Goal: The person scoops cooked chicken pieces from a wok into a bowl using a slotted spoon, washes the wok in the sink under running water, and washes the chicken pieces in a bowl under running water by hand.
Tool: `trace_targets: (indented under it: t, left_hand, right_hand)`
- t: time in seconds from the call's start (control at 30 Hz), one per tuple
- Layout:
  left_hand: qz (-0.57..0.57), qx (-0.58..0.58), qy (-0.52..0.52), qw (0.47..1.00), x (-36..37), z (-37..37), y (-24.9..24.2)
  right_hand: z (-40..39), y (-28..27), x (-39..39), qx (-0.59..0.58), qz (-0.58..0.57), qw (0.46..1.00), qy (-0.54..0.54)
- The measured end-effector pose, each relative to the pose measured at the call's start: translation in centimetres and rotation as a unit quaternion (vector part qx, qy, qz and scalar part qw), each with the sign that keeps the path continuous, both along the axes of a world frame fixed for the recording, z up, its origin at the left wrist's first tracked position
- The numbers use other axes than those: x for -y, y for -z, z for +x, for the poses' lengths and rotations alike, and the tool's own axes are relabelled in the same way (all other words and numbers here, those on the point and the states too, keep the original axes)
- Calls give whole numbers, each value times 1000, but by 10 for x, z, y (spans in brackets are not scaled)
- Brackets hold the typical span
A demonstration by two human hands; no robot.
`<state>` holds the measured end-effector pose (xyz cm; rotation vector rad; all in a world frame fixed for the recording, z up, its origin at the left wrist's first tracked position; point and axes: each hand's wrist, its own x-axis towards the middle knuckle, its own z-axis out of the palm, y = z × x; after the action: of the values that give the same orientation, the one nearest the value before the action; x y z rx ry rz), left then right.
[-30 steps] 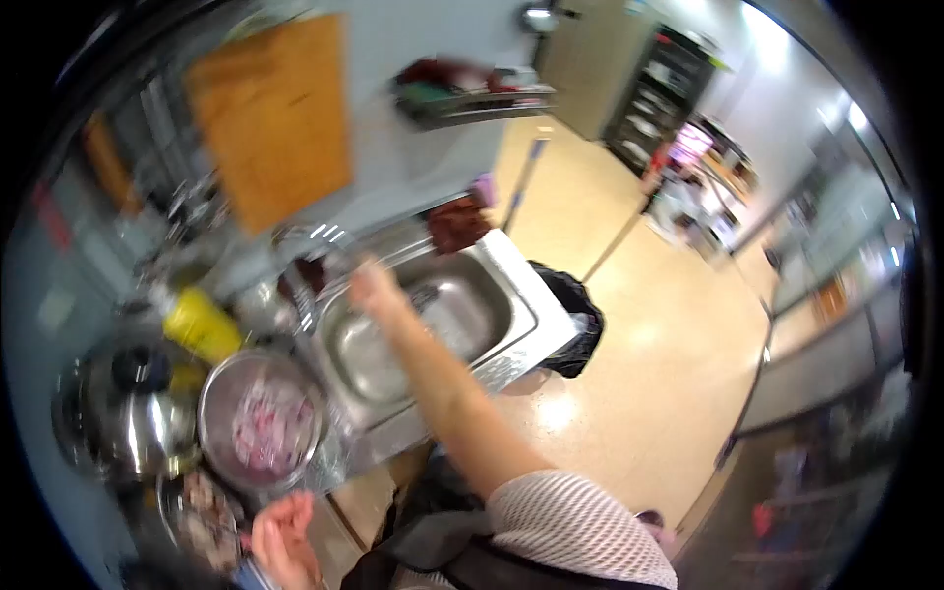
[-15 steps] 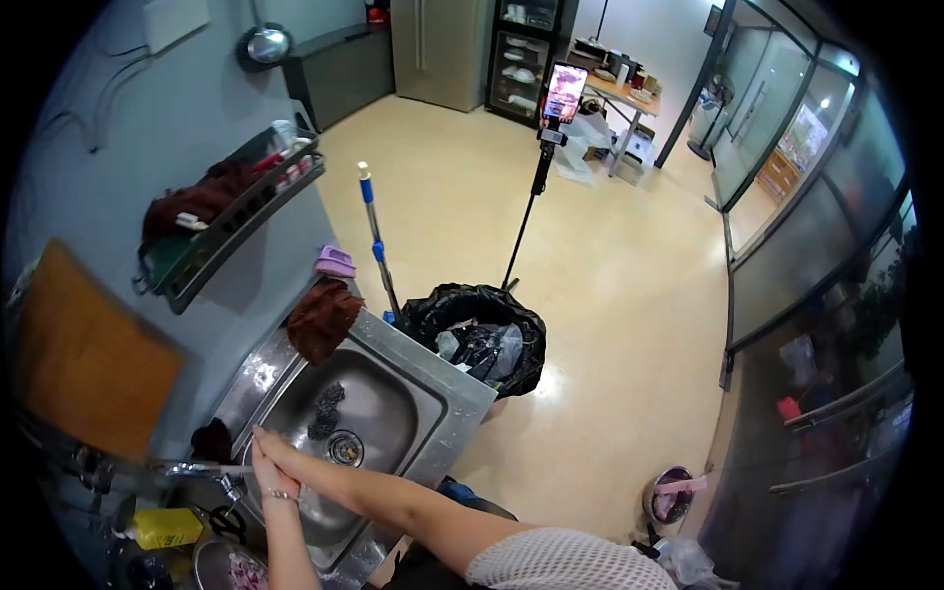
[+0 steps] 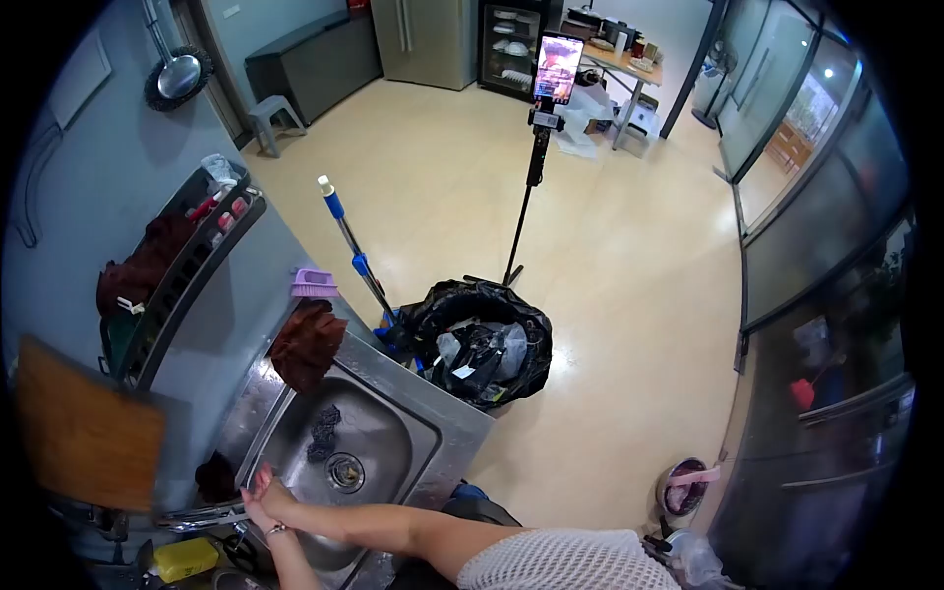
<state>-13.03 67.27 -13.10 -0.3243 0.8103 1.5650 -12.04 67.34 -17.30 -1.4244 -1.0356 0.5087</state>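
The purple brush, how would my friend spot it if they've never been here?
Start at the metal sink and look along to its far end, where a crumpled brown cloth lies. Just beyond that is the brush, small and light purple. Its neighbours are the brown cloth and a pole with blue grips; only the brush is purple.

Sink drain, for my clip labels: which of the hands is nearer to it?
Right. The right hand is on the side toward the drain; the left hand is farther off, beside the faucet.
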Motion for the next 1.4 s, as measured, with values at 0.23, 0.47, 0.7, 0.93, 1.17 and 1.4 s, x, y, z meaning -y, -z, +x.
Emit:
trace_targets:
  t: [0.23, 0.47, 0.7, 0.93, 1.17, 1.4]
  left_hand:
    - [160, -312, 208, 913, 36, 21, 2]
    - [107, -360, 113, 920, 37, 31, -16]
    - [29, -240, 306, 921, 7, -109, 37]
    - [-32, -222, 366, 903, 12, -2, -52]
    - [-137, -693, 216, 674, 14, 6, -30]
    - [-15, -896, 137, 421, 76, 33, -43]
  right_hand:
    - [43, -36, -4, -135, -127, 915, -359]
    - [36, -45, 2, -140, -119, 878, -442]
    - [16, -34, 29, -92, -123, 868, -472]
    - [76, -38, 16, 360, 198, 841, -351]
    - [78, -42, 2, 198, 26, 869, -453]
    - [58, -16, -16, -85, -244, 785, -563]
